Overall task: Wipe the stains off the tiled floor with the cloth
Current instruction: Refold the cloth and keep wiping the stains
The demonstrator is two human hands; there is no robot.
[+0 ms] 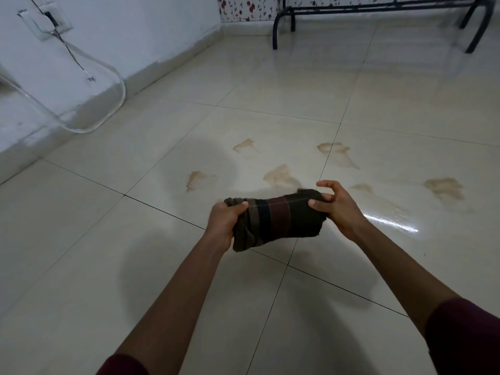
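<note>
Glossy floor, brown stains just beyond cloth. Left hand and right hand both clench cloth, bunched, off floor. Risk: bunched cloth smears stains; wet tile slippery.

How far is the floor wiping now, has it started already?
Nothing looks wiped yet. The left hand and right hand hold the striped cloth bunched between them, above the tiled floor. Still to do: every brown stain, such as those at and.
</note>
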